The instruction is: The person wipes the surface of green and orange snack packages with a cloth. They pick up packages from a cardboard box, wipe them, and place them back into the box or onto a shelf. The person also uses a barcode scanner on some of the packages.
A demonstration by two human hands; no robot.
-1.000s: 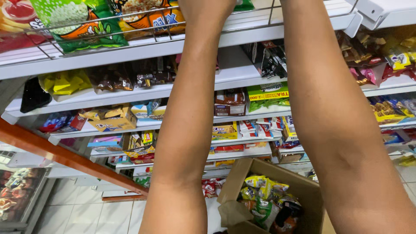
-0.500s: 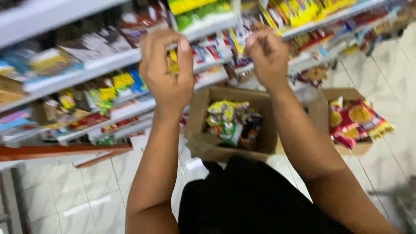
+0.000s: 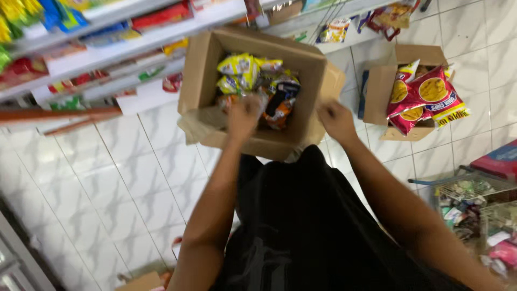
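My left hand [image 3: 243,116] was curled at the near edge of the open brown cardboard box [image 3: 200,64], among the yellow and orange snack packets [image 3: 253,81]; whether it gripped one I could not tell. My right hand [image 3: 336,119] was loosely closed, seemingly empty, beside the box's right wall. The box was far from emptied, and a second box of red snack bags [image 3: 425,97] waited farther right.

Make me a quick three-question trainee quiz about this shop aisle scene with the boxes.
1. True or false: the left hand reaches into the open cardboard box of snack packets.
2. Where is the right hand? A) inside the box B) by the box's outer right side C) on the shelf
3. What colour are most of the packets in the second box on the floor?

Key: 1 true; 2 B; 3 red.
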